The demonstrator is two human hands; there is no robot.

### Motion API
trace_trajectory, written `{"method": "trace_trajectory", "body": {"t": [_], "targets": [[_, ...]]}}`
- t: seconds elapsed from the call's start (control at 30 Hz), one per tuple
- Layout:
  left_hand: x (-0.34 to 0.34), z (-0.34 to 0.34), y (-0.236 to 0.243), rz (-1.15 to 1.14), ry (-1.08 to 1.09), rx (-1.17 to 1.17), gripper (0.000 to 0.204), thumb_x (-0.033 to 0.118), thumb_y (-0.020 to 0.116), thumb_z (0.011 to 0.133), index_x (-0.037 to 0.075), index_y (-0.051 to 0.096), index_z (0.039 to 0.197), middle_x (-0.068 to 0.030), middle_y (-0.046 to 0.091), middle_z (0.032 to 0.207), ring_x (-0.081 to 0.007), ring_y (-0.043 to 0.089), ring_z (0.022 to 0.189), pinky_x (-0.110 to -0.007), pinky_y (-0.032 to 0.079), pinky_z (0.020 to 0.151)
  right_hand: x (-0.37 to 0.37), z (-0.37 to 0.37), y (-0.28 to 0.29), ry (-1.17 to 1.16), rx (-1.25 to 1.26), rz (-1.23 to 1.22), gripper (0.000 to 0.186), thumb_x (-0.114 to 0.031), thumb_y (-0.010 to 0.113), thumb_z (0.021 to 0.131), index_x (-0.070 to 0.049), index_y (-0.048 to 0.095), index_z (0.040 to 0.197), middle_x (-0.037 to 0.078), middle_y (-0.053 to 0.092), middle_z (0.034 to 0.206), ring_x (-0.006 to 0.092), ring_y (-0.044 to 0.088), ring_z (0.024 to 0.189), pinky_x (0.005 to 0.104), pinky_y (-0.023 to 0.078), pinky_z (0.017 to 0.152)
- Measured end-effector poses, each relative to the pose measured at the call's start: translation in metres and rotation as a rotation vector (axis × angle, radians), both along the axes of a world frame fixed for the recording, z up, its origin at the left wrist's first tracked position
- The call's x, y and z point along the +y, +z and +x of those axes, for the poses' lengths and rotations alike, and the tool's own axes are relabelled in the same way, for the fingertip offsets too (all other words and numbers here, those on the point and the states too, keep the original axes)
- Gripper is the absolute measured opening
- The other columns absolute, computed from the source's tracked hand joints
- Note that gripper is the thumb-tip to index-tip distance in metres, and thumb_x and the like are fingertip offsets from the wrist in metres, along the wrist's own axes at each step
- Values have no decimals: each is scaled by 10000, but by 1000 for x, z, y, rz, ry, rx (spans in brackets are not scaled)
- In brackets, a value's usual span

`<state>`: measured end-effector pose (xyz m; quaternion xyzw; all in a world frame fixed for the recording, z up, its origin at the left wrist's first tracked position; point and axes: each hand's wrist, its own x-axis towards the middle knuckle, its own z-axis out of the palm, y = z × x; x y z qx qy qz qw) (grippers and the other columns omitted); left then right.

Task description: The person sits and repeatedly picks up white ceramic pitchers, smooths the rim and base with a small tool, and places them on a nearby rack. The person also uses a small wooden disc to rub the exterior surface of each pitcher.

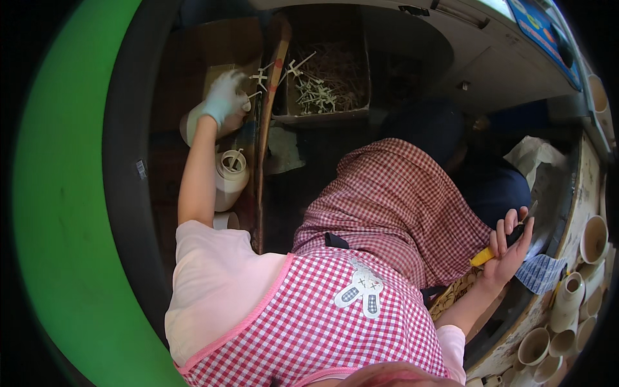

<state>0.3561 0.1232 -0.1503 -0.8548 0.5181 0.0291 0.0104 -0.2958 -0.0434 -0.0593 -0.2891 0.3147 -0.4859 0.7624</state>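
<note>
My left hand [224, 98], in a pale glove, lies over a cream plastic bottle [192, 124] at the far left. The bottle is on its side, its mouth pointing right. Blur on the fingers hides whether they grip it. Close to my left forearm stands another cream bottle [231, 182], open at the top, with a thin scrap piece in its mouth. At the right, by my knee, my right hand [506, 248] is bare and closed around a small knife [480, 257] with a yellow and black handle. Its thin blade points up and away.
A box [329, 117] of thin cream plastic scraps sits at the far middle. Between it and the bottles runs a wooden strip [265, 122], scraps hanging at its far end. Several cream bottles and cups [567, 297] line the worn ledge at right. A blue patterned cloth [540, 274] hangs there.
</note>
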Motion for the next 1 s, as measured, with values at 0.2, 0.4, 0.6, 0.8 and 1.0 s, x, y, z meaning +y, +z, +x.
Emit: {"method": "trace_trajectory", "body": {"t": [0.2, 0.4, 0.6, 0.8, 1.0], "targets": [[14, -22, -5, 294, -5, -232, 407, 336, 814, 786, 141, 752, 1137, -116, 679, 1289, -350, 623, 1177, -491, 387, 1150, 21, -4, 2, -18, 51, 55, 274, -272, 418, 1119, -67, 540, 1255, 47, 452, 910, 64, 349, 540, 181, 303, 439], [26, -108, 152, -508, -170, -140, 540, 309, 861, 796, 71, 669, 1241, -108, 688, 1257, -278, 663, 1140, -385, 527, 990, 100, 38, 6, 81, 211, 429, 209, -207, 478, 1000, -95, 469, 1176, 36, 496, 917, 91, 448, 633, 214, 356, 483], [-14, -236, 237, -682, -836, 768, 578, 442, 794, 864, -48, 636, 1128, -384, 514, 1448, -446, 576, 1290, -531, 425, 1106, 156, 25, -29, 399, 345, 83, 329, -171, 465, 1113, -46, 470, 1417, 69, 639, 1014, 107, 627, 831, 264, 538, 743], [-55, -303, 172, -237, -601, 1462, 498, 394, 893, 763, 4, 777, 1050, -291, 508, 1513, -289, 621, 1233, -407, 481, 1021, 143, 1, -9, 421, 397, 400, 387, -173, 566, 1070, -25, 544, 1427, 61, 694, 949, 103, 643, 796, 245, 539, 667], [-71, -333, 170, -375, -948, 1191, 354, 225, 897, 719, 85, 779, 1022, -231, 622, 1365, -352, 678, 1172, -436, 568, 942, 76, -15, 69, 217, 195, -173, 350, -261, 457, 1125, -66, 536, 1404, 16, 562, 765, 66, 477, 521, 196, 389, 445]]}}
